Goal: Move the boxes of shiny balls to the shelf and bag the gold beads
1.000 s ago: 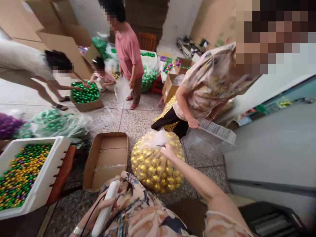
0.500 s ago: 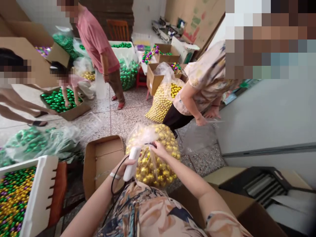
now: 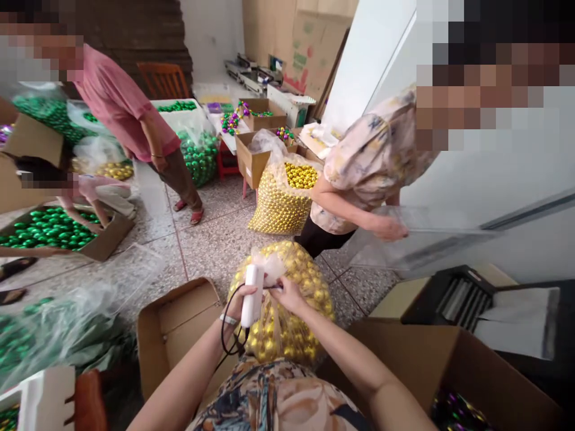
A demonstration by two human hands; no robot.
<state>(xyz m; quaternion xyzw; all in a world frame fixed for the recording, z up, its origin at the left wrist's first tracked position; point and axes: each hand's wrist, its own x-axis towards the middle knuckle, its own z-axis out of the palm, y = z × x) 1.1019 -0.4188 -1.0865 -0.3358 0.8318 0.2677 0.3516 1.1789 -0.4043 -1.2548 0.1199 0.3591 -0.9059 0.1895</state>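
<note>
In front of my body stands a clear plastic bag [image 3: 309,281] full of shiny gold balls, its neck gathered at the top. My left hand [image 3: 239,304] is closed around a white, block-shaped device [image 3: 253,296], held upright against the bag's near side. A black cable [image 3: 223,326] loops from the device's lower end past my wrist. My right hand [image 3: 290,294] is at the gathered neck with its fingers pinched. A thin dark strip [image 3: 272,287] runs from those fingers toward the device; whether it is part of the cable I cannot tell.
An open cardboard box [image 3: 179,317] lies left of the bag, another [image 3: 404,347] at right. Close beyond the bag, a co-worker [image 3: 372,161] holds clear plastic. A large sack of gold beads [image 3: 281,203] stands behind. Farther left are more people and a box of green balls [image 3: 49,227].
My view has swung to the right. Both hands stay at the bag's neck, and the white device now stands more upright. The co-worker at right has raised and spread the clear plastic.
</note>
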